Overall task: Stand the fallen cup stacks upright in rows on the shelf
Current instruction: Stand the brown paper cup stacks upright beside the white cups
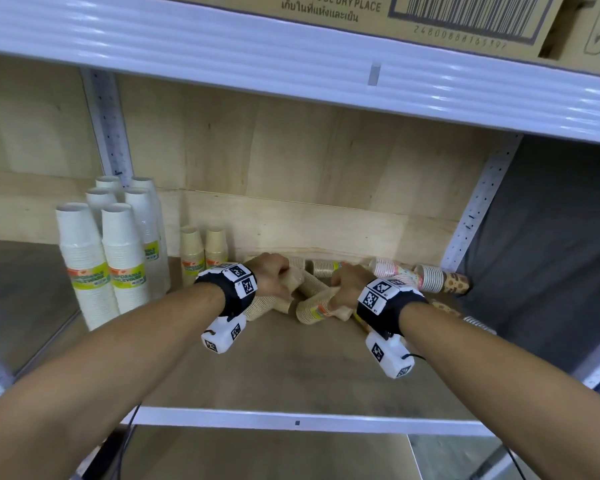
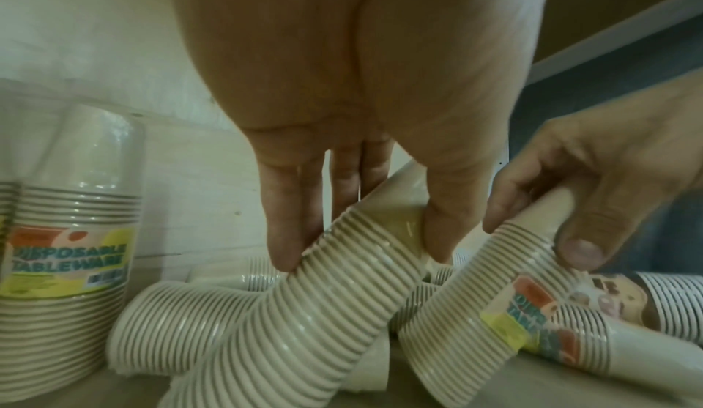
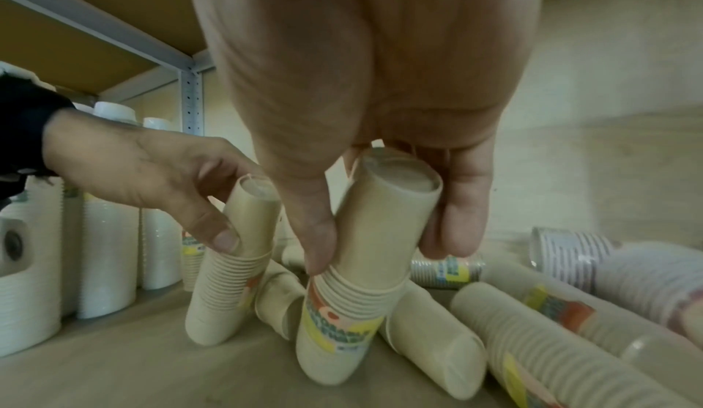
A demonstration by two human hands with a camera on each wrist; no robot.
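Several beige cup stacks lie fallen in a heap at the back of the wooden shelf (image 1: 291,368). My left hand (image 1: 278,278) (image 2: 361,252) grips the narrow end of one beige stack (image 2: 304,309) (image 3: 228,279), which is tilted with its wide end down on the shelf. Just to its right, my right hand (image 1: 343,289) (image 3: 384,255) holds the narrow end of a second beige stack (image 3: 354,294) (image 2: 494,294) with a coloured label, also tilted. Two beige stacks (image 1: 203,254) stand upright at the back left.
Tall white cup stacks (image 1: 101,258) stand in rows at the far left. Patterned stacks (image 1: 440,277) lie fallen at the back right near the metal post (image 1: 478,202). An upper shelf edge (image 1: 291,64) hangs overhead.
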